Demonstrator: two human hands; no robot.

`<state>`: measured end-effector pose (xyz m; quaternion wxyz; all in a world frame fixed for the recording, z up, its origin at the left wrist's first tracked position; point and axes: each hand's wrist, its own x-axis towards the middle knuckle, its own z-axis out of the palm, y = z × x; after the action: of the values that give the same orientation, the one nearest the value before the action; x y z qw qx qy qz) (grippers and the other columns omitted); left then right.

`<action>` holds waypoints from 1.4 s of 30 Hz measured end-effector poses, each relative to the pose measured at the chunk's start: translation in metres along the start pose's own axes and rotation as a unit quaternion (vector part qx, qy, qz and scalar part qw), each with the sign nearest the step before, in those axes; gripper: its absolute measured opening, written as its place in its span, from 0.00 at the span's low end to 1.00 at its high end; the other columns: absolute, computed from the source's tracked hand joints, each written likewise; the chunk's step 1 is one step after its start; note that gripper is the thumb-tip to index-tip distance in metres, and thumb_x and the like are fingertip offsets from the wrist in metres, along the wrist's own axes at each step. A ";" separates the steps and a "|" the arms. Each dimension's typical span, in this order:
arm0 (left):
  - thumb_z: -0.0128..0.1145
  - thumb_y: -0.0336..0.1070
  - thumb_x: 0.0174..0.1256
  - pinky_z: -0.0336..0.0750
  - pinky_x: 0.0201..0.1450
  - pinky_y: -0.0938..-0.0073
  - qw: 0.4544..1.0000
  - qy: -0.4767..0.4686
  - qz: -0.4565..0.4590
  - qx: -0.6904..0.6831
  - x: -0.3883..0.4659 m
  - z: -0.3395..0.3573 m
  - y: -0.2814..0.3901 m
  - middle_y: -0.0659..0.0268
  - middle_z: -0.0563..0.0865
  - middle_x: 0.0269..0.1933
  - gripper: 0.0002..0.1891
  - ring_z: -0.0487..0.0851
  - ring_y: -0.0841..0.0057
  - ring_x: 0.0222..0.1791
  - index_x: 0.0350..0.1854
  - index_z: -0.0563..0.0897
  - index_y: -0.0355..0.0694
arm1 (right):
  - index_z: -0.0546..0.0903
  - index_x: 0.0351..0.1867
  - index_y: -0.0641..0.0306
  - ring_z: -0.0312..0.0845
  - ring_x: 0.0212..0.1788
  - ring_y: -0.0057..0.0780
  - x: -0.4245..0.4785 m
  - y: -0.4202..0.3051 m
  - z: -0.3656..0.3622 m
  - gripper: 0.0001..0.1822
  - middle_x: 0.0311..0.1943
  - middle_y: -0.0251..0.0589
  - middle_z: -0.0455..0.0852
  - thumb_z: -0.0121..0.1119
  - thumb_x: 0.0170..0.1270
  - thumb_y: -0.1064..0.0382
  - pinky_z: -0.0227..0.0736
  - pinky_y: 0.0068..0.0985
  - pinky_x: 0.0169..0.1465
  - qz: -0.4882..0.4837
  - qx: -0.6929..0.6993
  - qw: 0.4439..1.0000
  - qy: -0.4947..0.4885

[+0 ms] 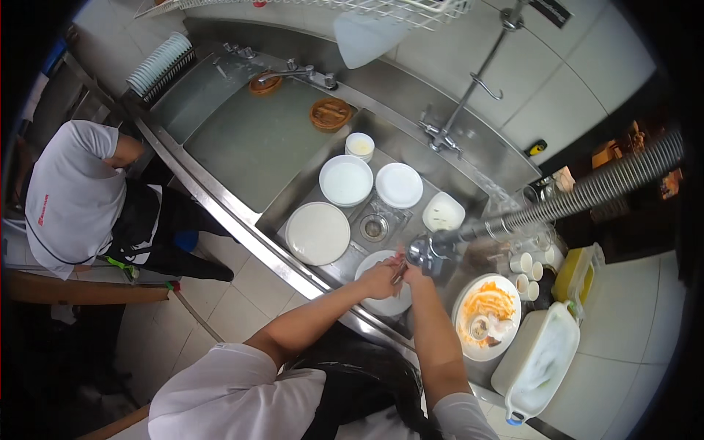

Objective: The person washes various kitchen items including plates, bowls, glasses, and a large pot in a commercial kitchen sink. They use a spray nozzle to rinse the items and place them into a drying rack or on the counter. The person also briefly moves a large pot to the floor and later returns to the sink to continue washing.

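My left hand (379, 279) is closed around a thin metal utensil (398, 273), probably cutlery, over a white plate (391, 303) in the steel sink. My right hand (412, 273) meets it at the utensil, just below the metal spray head (421, 250); its fingers are partly hidden, so its grip is unclear. Beyond my hands, a large round plate (317, 234), a stack of white bowls (346, 180), another round plate (399, 185) and a squarish white dish (443, 212) surround the drain (374, 226). Small bowls (359, 146) are stacked behind them.
A food-smeared plate (476, 289), white cups (521, 263) and a sudsy tub (542, 357) stand right. The sprayer hose (583, 186) crosses above. A water-filled basin (247, 148) with brown round items (330, 114) lies left, near racked plates (165, 63) and another person (82, 192).
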<state>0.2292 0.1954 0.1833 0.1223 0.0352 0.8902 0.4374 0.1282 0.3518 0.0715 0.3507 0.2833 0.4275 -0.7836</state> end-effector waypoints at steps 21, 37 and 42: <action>0.46 0.66 0.80 0.80 0.43 0.64 0.967 0.166 -0.061 -0.182 0.373 -0.171 -0.095 0.62 0.88 0.28 0.32 0.88 0.73 0.36 0.31 0.89 0.44 | 0.76 0.35 0.56 0.71 0.21 0.24 -0.036 -0.013 0.059 0.11 0.22 0.28 0.75 0.67 0.72 0.58 0.76 0.28 0.27 0.272 -0.384 0.879 0.075; 0.64 0.46 0.74 0.84 0.43 0.58 0.622 -0.189 -0.294 -0.701 0.099 0.033 -0.074 0.65 0.89 0.43 0.17 0.86 0.71 0.43 0.55 0.83 0.40 | 0.79 0.47 0.62 0.83 0.30 0.43 -0.104 -0.025 0.076 0.11 0.27 0.37 0.78 0.63 0.63 0.71 0.86 0.56 0.40 0.251 -0.218 0.943 0.027; 0.66 0.49 0.73 0.83 0.36 0.62 0.849 -0.053 -0.178 -0.494 0.118 0.026 -0.061 0.62 0.88 0.46 0.20 0.85 0.72 0.44 0.57 0.84 0.39 | 0.79 0.44 0.62 0.75 0.28 0.31 -0.077 -0.007 0.063 0.07 0.24 0.33 0.77 0.61 0.68 0.65 0.82 0.49 0.47 0.165 -0.210 0.963 0.030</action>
<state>0.1246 0.1975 0.0977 0.2467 -0.1656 0.5398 0.7876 0.1596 0.3234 0.1618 0.5134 0.2934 0.5400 -0.5989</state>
